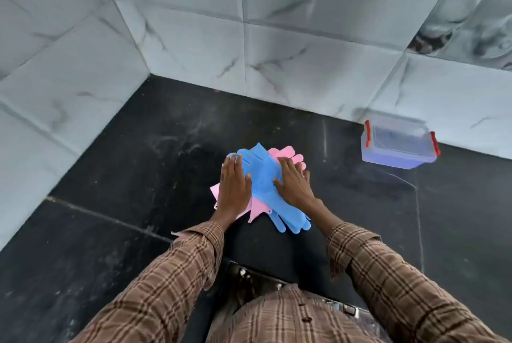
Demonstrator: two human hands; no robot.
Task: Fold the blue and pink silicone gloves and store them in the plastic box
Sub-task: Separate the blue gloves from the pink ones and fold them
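— While both palms lie flat, where are the gloves?
— Piled on the dark surface (138, 176): blue gloves (263, 181) over pink gloves (285, 152), left hand (234, 184) and right hand (293, 183) pressing them, fingers straight, neither grip curled.
— The box?
— Plastic box (399, 145) well apart, by the wall

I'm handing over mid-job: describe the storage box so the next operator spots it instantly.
Start at the grey marble-tiled wall on the right and drop to where it meets the black stone counter. There stands a small clear rectangular plastic box, apart from the glove pile. Red clip latches on both ends and its see-through walls set it apart.
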